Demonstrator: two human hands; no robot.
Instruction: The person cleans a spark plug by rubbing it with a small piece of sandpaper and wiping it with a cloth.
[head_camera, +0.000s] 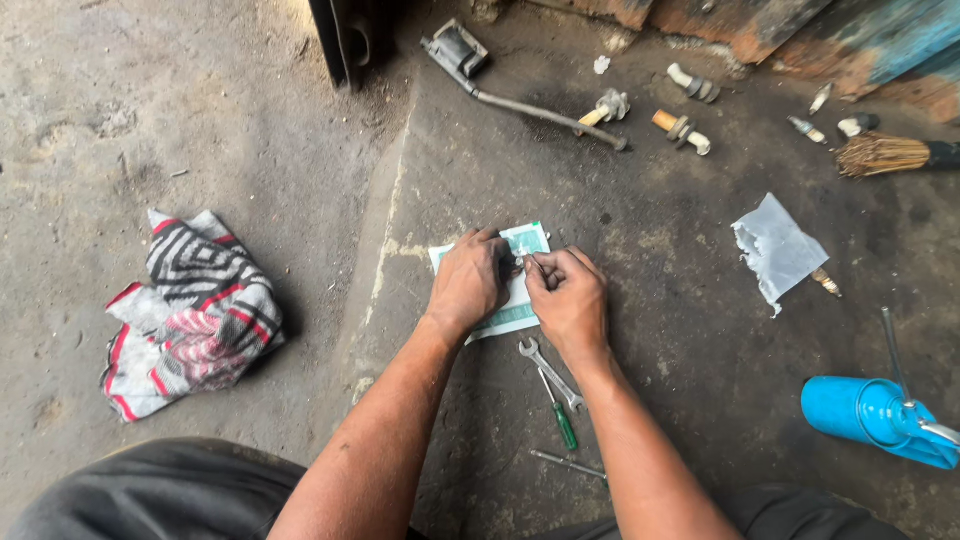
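Green-and-white paper packet (522, 300), flat and rectangular, lies on the dark, oil-stained concrete slab (680, 330) at the centre of my head-camera view, pinned there under both hands. I see the left hand (468, 283) spread palm-down over the packet's left half, fingers bent and pressing on it. The right hand (568, 296) sits just beside it, touching at the fingertips, with thumb and forefinger pinched together over the packet's upper middle; whether they nip the paper itself or some small item on it I cannot tell.

Just below the hands a small steel open-ended spanner (550, 373) lies on the slab, with a green-handled screwdriver (559, 412) beside it and a thin metal rod (568, 464) nearer my knees. To the right rest a crumpled grey plastic wrapper (777, 250) and, at the frame's edge, a blue cylindrical oil can (872, 418) on its side. Further up are a long-handled metal tool (520, 90), several spark plugs (682, 130) and a straw brush (885, 154). Well apart on the left, on bare ground, lies a striped red, black and white rag (192, 312).
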